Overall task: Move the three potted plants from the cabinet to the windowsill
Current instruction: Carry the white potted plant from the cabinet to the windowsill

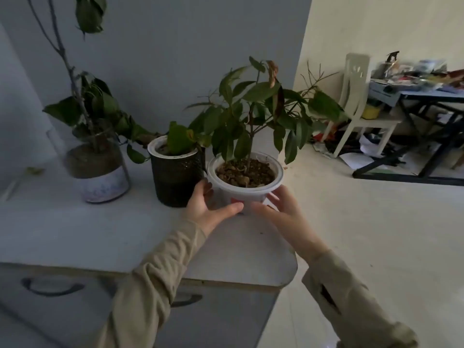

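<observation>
On cabinet top (75, 237), left hand (203, 209) and right hand (281, 212) cup white pot (244, 190).

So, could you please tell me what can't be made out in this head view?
- Windowsill: nowhere in frame.
- White pot: base and lower wall hidden by the left hand and right hand; lifted or resting, unclear.
- Items on the blue table: too blurred to identify.
- Glass jar plant: top cut off by the upper edge.
</observation>
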